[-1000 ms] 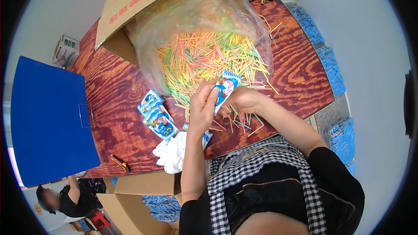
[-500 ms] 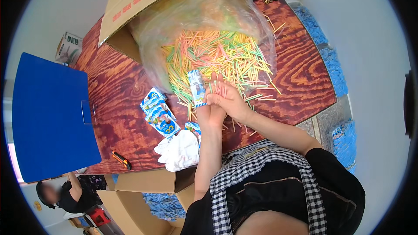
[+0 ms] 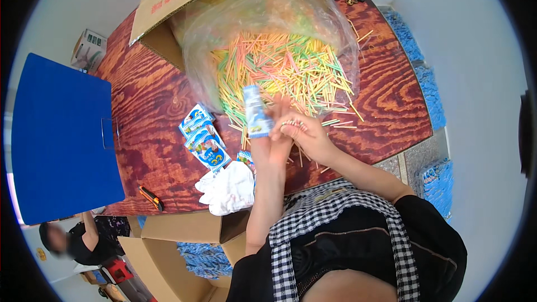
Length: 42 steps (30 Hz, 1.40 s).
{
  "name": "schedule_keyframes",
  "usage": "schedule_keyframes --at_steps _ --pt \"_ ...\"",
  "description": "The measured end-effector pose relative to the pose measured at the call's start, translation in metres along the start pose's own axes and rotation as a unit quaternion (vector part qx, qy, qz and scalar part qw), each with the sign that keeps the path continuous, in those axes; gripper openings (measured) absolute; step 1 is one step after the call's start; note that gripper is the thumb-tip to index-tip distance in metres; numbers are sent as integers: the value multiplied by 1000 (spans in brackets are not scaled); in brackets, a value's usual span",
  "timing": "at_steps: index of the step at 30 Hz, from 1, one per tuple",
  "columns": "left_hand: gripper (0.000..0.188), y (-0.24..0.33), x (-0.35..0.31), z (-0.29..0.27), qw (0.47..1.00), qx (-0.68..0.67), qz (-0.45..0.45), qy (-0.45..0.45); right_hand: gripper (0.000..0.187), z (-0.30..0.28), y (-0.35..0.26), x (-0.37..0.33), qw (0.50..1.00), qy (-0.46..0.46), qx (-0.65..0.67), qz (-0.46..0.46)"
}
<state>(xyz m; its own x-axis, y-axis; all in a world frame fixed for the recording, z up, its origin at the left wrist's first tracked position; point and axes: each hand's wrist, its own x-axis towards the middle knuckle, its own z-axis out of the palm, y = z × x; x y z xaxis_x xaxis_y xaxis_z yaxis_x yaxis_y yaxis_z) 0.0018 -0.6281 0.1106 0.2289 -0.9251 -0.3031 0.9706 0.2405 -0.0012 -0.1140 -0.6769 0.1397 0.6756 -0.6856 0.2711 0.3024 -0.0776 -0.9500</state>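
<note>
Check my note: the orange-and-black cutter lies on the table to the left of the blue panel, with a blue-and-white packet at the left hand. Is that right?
No: in the head view, the orange-and-black cutter lies to the right of the blue panel. It is on the table, and a blue-and-white packet is at the left hand.

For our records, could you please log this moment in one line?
Left hand: holds blue-and-white rectangular packet | Right hand: curled, contents unclear | Ahead: thin pastel sticks at clear plastic bag's mouth
</note>
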Motion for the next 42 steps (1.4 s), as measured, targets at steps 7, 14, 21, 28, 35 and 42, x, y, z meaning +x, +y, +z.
schedule_keyframes --at_steps 7,14,21,28,35,42 --pt "14 16 -35 30 921 333 192 -68 16 -25 2 -2 979 -46 140 144" --pt "8 -3 -21 48 585 742 280 -169 16 -9 16 -13 988 61 53 129" --pt "13 12 6 39 865 437 245 -30 16 -32 10 -13 975 -30 98 200" --pt "24 4 -10 19 978 185 98 14 17 -36 -8 -1 995 1 75 68" --pt "33 -24 -41 23 986 82 -68 125 12 -34 -1 0 998 24 -24 -45" --pt "18 -24 -62 30 864 473 142 96 14 -33 -8 -5 998 16 -12 52"
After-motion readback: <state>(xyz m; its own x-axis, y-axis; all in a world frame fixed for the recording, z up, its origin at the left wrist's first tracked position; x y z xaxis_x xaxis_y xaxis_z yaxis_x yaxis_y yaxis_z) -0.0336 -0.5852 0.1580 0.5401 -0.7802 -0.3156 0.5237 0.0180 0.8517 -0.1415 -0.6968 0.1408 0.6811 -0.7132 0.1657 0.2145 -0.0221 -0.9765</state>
